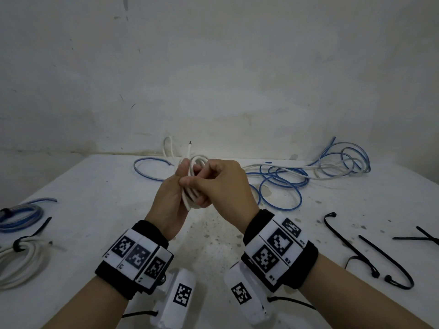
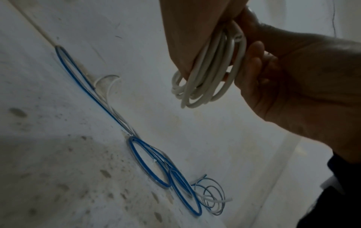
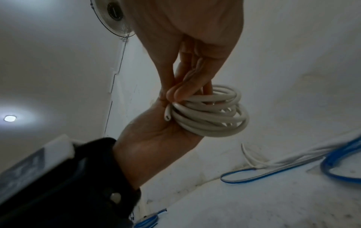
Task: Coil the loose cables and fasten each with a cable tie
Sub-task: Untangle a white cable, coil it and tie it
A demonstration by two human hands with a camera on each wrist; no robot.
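A small coil of white cable [image 1: 191, 189] is held in the air over the middle of the table [image 1: 213, 238]. My left hand [image 1: 177, 186] grips it from the left, with the loops lying across the palm. My right hand [image 1: 213, 181] pinches the same coil from the right. One stripped end [image 1: 189, 148] sticks up behind the hands. In the left wrist view the white coil [image 2: 203, 86] hangs between both hands. The right wrist view shows the white coil [image 3: 215, 117] with a cut end [image 3: 168, 115] beside my right fingertips [image 3: 175, 92]. No tie is on this coil.
Loose blue and white cables [image 1: 285, 181] sprawl at the back right, and a blue loop [image 1: 147, 169] lies behind the hands. Several black cable ties [image 1: 351, 245] lie at the right. A tied blue coil [image 1: 21, 217] and a tied white coil [image 1: 21, 260] sit at the left edge.
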